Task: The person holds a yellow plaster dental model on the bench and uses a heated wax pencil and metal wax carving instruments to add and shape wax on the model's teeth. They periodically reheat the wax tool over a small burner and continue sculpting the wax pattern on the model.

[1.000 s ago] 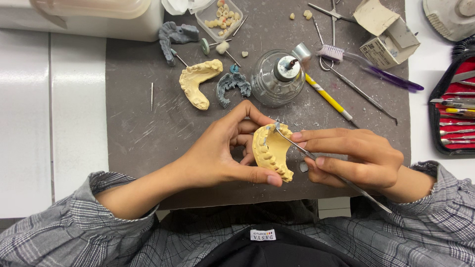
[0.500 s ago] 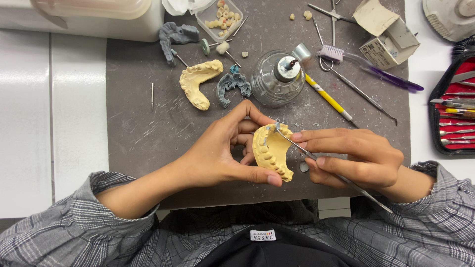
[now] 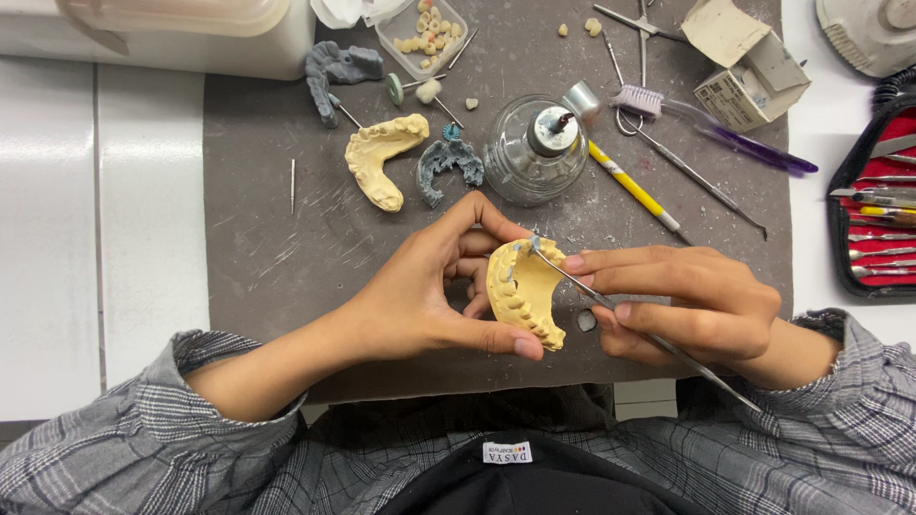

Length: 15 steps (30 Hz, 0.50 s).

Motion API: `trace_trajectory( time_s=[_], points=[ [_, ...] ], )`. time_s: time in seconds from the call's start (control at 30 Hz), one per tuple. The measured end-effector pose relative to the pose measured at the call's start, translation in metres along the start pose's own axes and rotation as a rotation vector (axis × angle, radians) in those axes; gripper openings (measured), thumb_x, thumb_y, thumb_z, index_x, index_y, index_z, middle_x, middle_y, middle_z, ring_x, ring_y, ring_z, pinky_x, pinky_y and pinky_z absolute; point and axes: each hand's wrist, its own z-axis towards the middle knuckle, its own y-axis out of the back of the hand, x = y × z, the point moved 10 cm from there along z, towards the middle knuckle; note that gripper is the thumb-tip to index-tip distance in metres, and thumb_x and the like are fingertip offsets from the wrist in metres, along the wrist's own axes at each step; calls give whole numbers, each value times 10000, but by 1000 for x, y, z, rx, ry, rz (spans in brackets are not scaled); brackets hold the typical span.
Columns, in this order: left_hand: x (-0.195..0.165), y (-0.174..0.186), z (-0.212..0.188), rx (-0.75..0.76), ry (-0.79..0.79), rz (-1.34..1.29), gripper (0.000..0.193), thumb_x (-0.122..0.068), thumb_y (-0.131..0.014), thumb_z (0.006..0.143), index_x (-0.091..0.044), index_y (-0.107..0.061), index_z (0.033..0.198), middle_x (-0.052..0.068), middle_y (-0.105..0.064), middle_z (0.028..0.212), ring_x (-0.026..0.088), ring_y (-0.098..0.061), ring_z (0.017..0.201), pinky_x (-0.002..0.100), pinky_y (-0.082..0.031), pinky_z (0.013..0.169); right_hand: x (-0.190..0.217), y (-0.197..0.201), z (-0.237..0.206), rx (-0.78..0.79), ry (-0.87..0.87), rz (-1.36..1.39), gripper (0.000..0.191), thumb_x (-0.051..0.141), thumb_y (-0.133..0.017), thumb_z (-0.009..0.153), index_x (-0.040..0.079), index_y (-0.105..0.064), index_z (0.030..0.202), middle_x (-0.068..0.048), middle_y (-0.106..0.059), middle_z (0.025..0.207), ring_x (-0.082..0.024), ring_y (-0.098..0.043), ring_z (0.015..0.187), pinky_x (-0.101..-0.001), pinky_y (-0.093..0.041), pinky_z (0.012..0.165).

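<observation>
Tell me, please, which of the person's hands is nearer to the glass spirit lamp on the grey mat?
Left. The left hand holds the yellow dental cast with its fingertips just below the glass spirit lamp. The right hand, holding a thin metal instrument, sits lower and further to the side.

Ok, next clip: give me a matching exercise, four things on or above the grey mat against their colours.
Things:
1. dental cast held in the left hand
2. spirit lamp
3. toothbrush handle
4. instrument case lining

Colours:
A. purple
B. red
C. pale yellow
D. clear glass

Pairs: 1-C, 2-D, 3-A, 4-B
</observation>
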Motion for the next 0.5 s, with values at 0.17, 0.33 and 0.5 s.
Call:
trace_trajectory(
  time_s=[0.17,0.33,0.5],
  points=[
    [1,-1,0,3,-13,0,713,-267,-942,736,-29,-502,1244,50,-724,1064,29,-586,747,183,-473,664,-2,-1,-2,39,-22,9,267,15,-797,866,-8,-586,1028,-198,-696,1010,-430,-756,1006,-488,-677,811],
    [4,-1,2,5,8,-36,707,-275,-931,742,-32,-500,1246,46,-721,1062,25,-586,758,186,-461,646,-1,-2,-2,38,-21,-11,254,5,-795,875,1,-583,1015,-193,-701,1008,-423,-759,1011,-471,-677,800],
    [4,0,1,5,9,-3,702,-280,-929,745,-33,-503,1246,46,-734,1041,25,-583,740,186,-467,657,-1,-2,1,23,-27,-3,251,11,-791,865,-4,-589,1012,-198,-698,1002,-420,-755,999,-483,-676,801]
  ],
)
